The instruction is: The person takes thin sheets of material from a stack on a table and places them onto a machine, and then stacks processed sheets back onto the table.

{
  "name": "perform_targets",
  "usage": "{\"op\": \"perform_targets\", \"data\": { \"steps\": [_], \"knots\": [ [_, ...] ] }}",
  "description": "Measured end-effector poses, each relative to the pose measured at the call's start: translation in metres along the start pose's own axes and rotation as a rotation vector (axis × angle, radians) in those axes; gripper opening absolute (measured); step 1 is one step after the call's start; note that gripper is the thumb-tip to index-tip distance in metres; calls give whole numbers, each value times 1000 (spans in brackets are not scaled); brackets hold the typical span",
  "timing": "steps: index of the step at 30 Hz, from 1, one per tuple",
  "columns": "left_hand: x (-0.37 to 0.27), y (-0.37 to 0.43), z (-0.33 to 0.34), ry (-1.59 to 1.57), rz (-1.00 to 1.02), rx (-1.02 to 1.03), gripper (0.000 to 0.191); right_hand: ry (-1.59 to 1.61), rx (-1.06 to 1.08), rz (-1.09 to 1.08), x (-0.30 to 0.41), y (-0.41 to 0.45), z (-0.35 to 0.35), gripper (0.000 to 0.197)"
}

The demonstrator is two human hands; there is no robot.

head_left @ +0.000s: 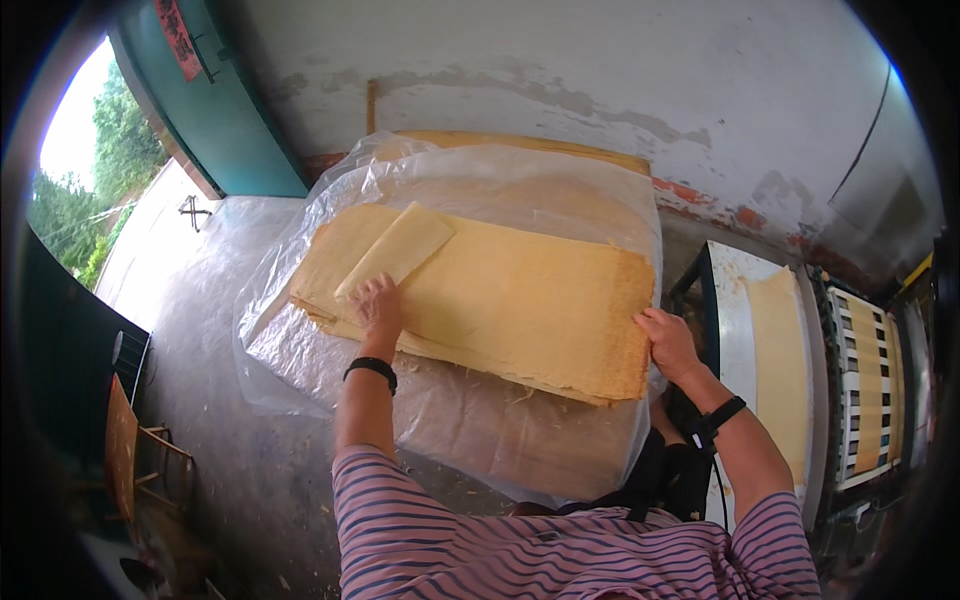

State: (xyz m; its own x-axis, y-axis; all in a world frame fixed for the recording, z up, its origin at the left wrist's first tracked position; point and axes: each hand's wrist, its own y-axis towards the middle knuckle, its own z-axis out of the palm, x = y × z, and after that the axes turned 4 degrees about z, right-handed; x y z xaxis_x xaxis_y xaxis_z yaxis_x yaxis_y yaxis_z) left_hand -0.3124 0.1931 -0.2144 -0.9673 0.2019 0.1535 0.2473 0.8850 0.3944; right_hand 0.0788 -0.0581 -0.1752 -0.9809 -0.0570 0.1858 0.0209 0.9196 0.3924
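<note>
A thick stack of long, thin yellow sheets [517,300] lies on clear plastic sheeting [517,435] spread over a low surface. Near the stack's left end, one top sheet's end is folded back into a flap [397,244]. My left hand [377,306] rests on the lower edge of that flap, fingers bent; whether they pinch it is not clear. At the stack's rough right edge, my right hand [666,343] has its thumb and fingers closed on the sheets' border. The sheets' exact material cannot be told.
To the right, another yellow sheet [780,367] lies on a white-topped table [731,300], beside a slatted machine frame [866,386] carrying yellow material. A wall stands behind the plastic. At the left are an open green door [232,112], a small metal stand [194,213] and a wooden chair [124,450].
</note>
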Motion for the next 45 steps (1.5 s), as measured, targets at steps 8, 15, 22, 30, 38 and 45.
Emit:
{"op": "perform_targets", "data": {
  "steps": [8,15,22,30,38,45],
  "knots": [
    [65,33,-11,29,-22,-158,9,-17,86,21,0,-2,-2,29],
    [102,41,-43,37,-389,-367,48,-81,78,35,-1,0,-2,30],
    [31,18,-12,-200,-265,-76,53,-38,147,84,6,2,-10,30],
    [95,70,-58,-71,-735,-385,53,-30,77,127,14,-8,-23,36],
    [26,16,13,-406,272,61,46,-45,137,156,19,-28,-29,41],
    [87,67,-4,-327,-400,-25,57,-4,119,156,21,-45,-41,41]
  ]
}}
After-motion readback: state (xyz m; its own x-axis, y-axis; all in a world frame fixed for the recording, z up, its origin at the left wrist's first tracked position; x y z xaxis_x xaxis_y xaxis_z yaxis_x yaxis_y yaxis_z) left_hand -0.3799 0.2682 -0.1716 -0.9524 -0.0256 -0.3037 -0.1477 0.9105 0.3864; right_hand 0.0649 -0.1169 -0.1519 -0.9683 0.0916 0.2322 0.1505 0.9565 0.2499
